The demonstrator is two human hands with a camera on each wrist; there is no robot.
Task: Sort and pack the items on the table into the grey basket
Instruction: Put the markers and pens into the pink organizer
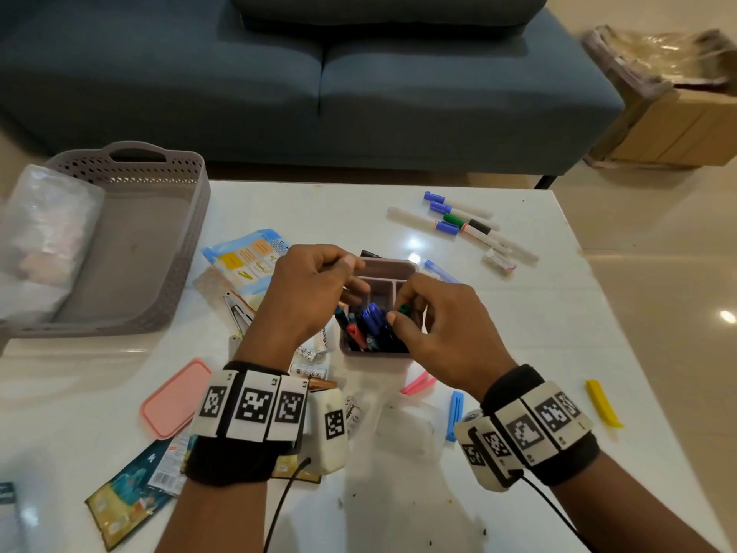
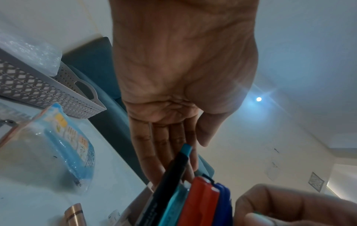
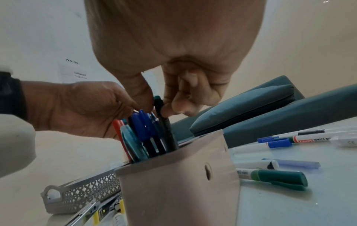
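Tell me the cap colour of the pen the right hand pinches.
Dark green cap, clearest in the right wrist view.

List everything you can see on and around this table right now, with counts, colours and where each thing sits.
grey basket: one, grey, table's far left, a clear plastic bag leaning in it
pen holder: one, pinkish, centre, holding blue, red, teal and black pens
whiteboard markers: several, white with blue, green or black caps, far right
lid: one, pink, near left
clips: blue, yellow, pink, near right
sofa: blue, behind table
left hand: at holder's left
right hand: pinching a green-capped pen
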